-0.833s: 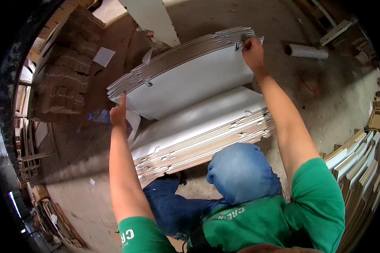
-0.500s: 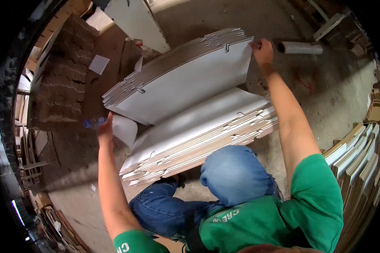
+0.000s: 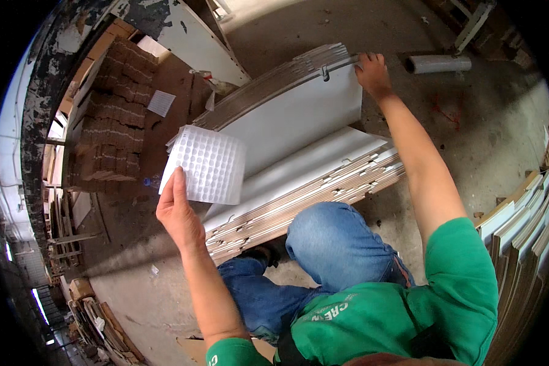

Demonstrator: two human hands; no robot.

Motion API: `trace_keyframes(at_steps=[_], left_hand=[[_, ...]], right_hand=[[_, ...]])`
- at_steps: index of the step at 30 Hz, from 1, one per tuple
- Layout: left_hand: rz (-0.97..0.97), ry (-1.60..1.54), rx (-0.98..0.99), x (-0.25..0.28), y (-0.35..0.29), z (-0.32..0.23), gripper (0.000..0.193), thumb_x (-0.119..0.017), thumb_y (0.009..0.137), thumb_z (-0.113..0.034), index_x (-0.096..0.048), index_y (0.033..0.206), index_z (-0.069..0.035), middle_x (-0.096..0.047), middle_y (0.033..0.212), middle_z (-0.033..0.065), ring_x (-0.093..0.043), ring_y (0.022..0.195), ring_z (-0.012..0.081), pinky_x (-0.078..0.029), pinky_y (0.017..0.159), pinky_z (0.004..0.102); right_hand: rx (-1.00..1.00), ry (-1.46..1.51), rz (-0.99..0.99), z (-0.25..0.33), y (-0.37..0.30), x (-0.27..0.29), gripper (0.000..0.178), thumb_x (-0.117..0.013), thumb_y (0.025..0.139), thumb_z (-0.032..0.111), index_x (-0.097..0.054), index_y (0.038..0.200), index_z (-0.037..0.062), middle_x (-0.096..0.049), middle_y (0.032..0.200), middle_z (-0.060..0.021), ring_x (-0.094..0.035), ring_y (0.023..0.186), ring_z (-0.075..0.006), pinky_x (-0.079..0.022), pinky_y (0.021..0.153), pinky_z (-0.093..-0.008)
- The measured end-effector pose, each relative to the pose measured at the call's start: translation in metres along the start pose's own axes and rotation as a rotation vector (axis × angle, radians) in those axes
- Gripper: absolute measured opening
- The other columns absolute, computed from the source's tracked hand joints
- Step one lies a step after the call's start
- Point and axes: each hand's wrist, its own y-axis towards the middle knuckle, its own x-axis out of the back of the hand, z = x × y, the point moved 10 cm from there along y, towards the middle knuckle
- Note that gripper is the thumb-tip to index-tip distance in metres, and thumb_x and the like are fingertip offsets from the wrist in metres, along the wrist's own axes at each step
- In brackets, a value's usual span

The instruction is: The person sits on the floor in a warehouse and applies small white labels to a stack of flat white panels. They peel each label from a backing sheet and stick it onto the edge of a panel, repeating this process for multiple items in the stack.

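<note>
My left hand (image 3: pixel 182 210) pinches the lower left edge of a white sheet of round stickers (image 3: pixel 216 163), held up with its rows of dots toward me. Part of a leaning stack of flat white cardboard sheets (image 3: pixel 299 107) is hidden behind it. My right hand (image 3: pixel 374 74) is closed on the upper right corner of that stack, beside a notch in its top edge. Nearer to me lies a second stack of flat cardboard (image 3: pixel 311 189), its many layered edges facing my knees.
At the left stand piles of brown cardboard (image 3: pixel 113 116) and a paper sheet (image 3: pixel 161 103) on the floor. A clear roll (image 3: pixel 439 64) lies at the far right. More cardboard sheets (image 3: pixel 521 226) stand upright at my right. A white panel (image 3: pixel 195 43) leans at the back.
My left hand has lifted the sticker sheet from beside the stack and moved it right, turning its dotted face toward me. My right hand stays at the stack's corner.
</note>
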Motion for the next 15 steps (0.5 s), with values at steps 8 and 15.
trace_keyframes(at_steps=[8,15], left_hand=[[0.145,0.143,-0.224,-0.043,-0.003,-0.033,0.037,-0.067,0.069,0.002,-0.06,0.106,0.0,-0.06,0.102,0.0092,-0.056,0.088,0.0133,-0.044,0.08,0.0238],[0.385,0.117,-0.056,-0.081,-0.025,-0.03,0.044,-0.066,0.066,0.003,-0.059,0.11,0.0,-0.061,0.104,0.0092,-0.057,0.091,0.0147,-0.045,0.081,0.0259]], right_hand=[[0.06,0.062,0.316,-0.036,-0.041,0.022,0.027,-0.059,0.076,0.016,-0.055,0.101,0.007,-0.058,0.099,-0.0157,-0.048,0.099,-0.0365,-0.044,0.079,-0.0435],[0.256,-0.338,0.815,-0.018,-0.104,0.061,0.022,-0.067,0.067,0.012,-0.066,0.089,0.0123,-0.061,0.096,-0.0135,-0.053,0.101,-0.0311,-0.045,0.085,-0.0393]])
